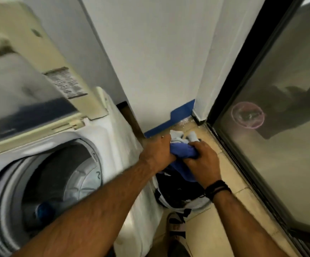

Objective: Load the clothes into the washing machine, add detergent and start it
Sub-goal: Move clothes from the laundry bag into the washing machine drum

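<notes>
Filling the left half of the frame is a white top-loading washing machine with its cream, yellowed lid raised toward the upper left. Its round grey drum stands open; something blue lies low inside it, too blurred to name.

At centre, two bare forearms reach forward from the bottom of the frame. The left hand is closed around a bundle of soft clothes, a blue-violet garment bunched with pale grey-white fabric above it. The right hand, wearing dark cord bracelets at the wrist, also has its fingers curled tight into the blue cloth, so both hands grip the same bundle, touching each other. The bundle is held just to the right of the machine, directly above a laundry basket of dark clothes that stands on the beige tiled floor, pressed against the machine's side.

The cloth looks light, limp and easily crushed; loose ends may trail and snag on the rim, so gathering it in handfuls from the middle seems wisest. Most laundry appears still unloaded.

Behind stands a white wall with a blue strip at its foot. On the right edge runs a dark-framed glass door.
</notes>
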